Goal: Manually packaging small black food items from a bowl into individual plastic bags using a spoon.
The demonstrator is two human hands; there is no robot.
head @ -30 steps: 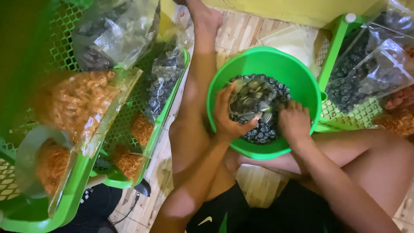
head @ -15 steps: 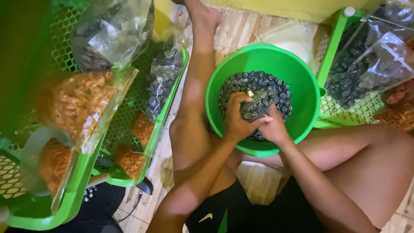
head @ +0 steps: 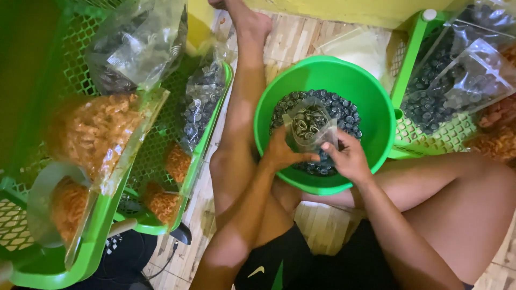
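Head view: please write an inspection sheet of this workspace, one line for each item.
Surface: wooden slat floor; the person sits on it.
Job's things: small clear bag of dark round pieces, held over green basin of the same pieces.
Clutter: green mesh trays with filled bags, dark and orange.
Grippers: left hand and right hand both grip the bag.
Cables: thin dark cable on the floor, lower left.
Surroundings: yellow wall behind.
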